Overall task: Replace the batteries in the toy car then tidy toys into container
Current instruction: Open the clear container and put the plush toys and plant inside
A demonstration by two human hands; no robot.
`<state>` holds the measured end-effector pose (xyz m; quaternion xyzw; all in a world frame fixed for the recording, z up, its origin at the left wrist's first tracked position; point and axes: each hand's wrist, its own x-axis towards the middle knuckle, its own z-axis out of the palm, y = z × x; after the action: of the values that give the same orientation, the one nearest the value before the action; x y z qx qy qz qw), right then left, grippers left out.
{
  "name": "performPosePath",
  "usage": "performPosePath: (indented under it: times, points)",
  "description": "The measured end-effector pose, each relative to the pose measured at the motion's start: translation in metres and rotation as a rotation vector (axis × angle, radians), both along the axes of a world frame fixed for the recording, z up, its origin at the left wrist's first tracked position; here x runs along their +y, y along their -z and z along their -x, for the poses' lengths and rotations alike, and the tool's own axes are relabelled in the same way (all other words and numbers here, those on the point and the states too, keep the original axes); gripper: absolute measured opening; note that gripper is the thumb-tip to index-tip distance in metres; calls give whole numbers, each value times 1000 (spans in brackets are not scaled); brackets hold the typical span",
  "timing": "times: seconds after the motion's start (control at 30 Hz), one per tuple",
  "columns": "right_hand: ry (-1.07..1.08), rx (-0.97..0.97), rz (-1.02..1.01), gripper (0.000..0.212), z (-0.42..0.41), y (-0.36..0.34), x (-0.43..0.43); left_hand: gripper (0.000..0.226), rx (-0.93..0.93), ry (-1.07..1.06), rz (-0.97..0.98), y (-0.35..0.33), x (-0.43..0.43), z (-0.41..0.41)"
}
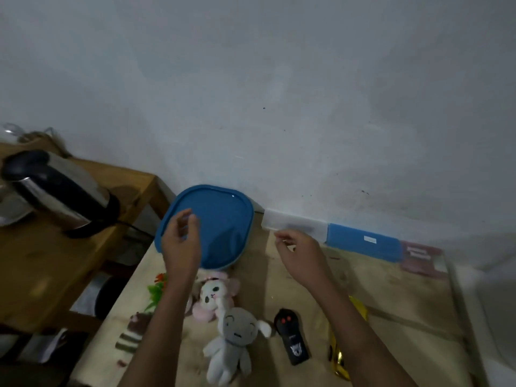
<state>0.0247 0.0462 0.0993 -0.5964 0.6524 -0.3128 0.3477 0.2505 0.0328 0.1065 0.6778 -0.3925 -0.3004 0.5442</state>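
Observation:
A container with a blue lid (223,222) stands at the back of the table against the wall. My left hand (181,241) hovers over the lid's left part, fingers loosely curled, holding nothing. My right hand (298,247) is raised to the right of the container, fingers loosely bent and empty. Below lie a pink-and-white plush (216,294), a grey-and-white plush (234,339), a black remote control (290,339) and a yellow toy car (337,358), partly hidden by my right forearm. A striped brown toy (134,331) lies at the left.
A wooden side table (55,261) at the left carries a steel kettle (55,194). Along the wall lie a white box (296,224), a blue box (363,243) and a reddish packet (421,259). An orange-and-green plastic toy (157,289) sits near the table's left edge.

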Motion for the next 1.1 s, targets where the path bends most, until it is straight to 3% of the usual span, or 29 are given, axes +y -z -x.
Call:
performPosePath:
  times: [0.17,0.33,0.53,0.67,0.83,1.1]
  points:
    - [-157,151,21,29,-51,-17,-5,51,-8,-115,-283,9,-23,-80]
    - [-275,292,-8,39,-115,-5,-22,49,143,87,-509,33,-47,-112]
    - [-420,521,-238,69,-187,25,-41,15,201,194,-493,63,-53,-137]
    - [-464,713,-340,87,-228,36,-53,10,264,217,-494,71,-57,-146]
    - [-398,776,-334,74,-255,31,-61,22,362,266,-518,76,-58,-157]
    - [-439,716,-343,78,-249,12,-73,28,454,294,-564,61,-64,-160]
